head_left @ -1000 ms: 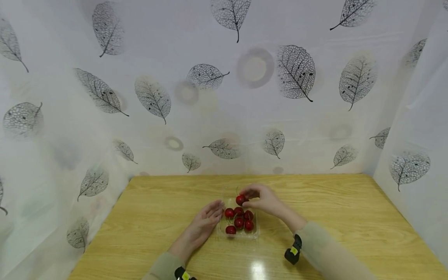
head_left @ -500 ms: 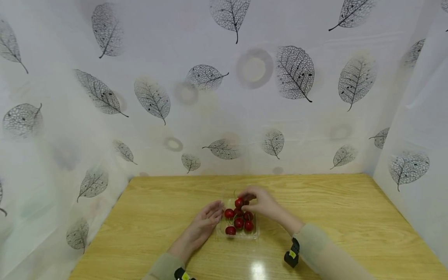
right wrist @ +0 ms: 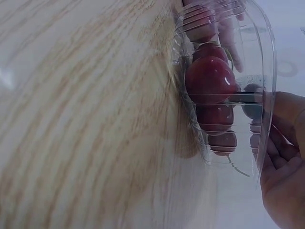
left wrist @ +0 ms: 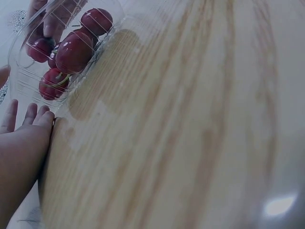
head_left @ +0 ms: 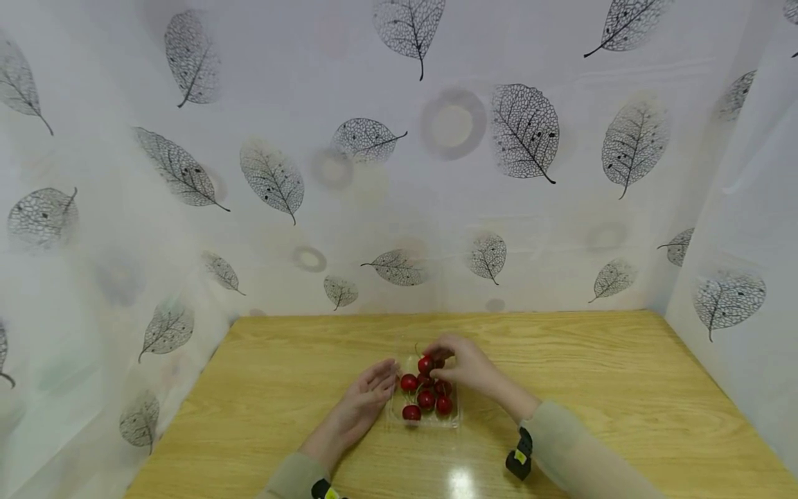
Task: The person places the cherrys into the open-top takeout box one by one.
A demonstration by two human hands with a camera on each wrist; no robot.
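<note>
Nothing you can read appears on the clear plastic tray [head_left: 454, 418] or on anything else; the only marks are the printed grey leaves [head_left: 526, 129] on the white sheeting that walls the bench [head_left: 623, 388] at the back and both sides. A small black device with a yellow patch [head_left: 519, 456] sits at your right sleeve, and another shows at your left cuff, but no lettering on either can be made out.

Your right hand [head_left: 469, 366] is over the far end of the tray, fingers [head_left: 444, 348] curled and pinching 1 cherry [head_left: 426, 364] just above the others. The remaining cherries [head_left: 427, 398], about 5 that you can count in the head view, lie together inside the tray, which rests on the bench near its middle, between your 2 hands.

Your left hand [head_left: 368, 395] lies on the bench at the tray's left side, fingers straight and relaxed, holding nothing; in the left wrist view the fingertips [left wrist: 46, 117] are just beside the tray's wall [left wrist: 28, 90], and contact cannot be told.

In the right wrist view the ribbed tray wall [right wrist: 228, 100] stands between the camera and the cherries [right wrist: 209, 78], blurring them. A bright reflection [head_left: 460, 479] sits on the bench near you.
</note>
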